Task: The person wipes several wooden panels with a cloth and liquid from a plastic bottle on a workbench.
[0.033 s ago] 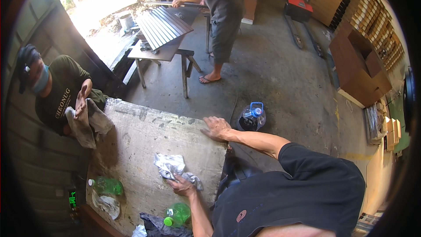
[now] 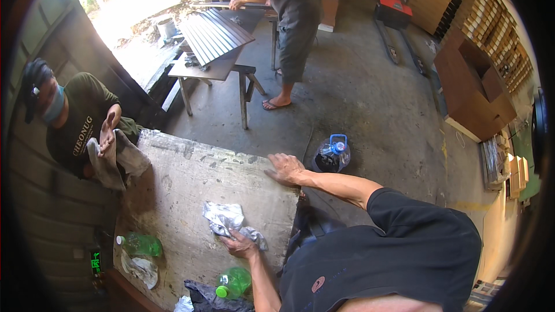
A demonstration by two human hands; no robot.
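Observation:
My left hand grips the lower part of a crumpled white-and-grey cloth that lies on the worn, stained tabletop. Its thumb and fingers close on the cloth, partly hidden by the folds. At the table's far right corner, my right hand rests with fingers spread and holds nothing. A clear green bottle with a green cap lies by my left forearm, beside a dark cloth. Farther left are another green bottle, white-capped, and a whitish cloth.
Across the table a seated, masked person holds a grey cloth. A blue-capped water jug stands on the floor past my right arm. Beyond, a standing person works by dark strips on a trestle. A red pallet jack stands farther back.
My hands and the cloth under my left hand have stayed in place. The seated person's grey cloth has lifted slightly, and the standing person's hand has shifted a little right.

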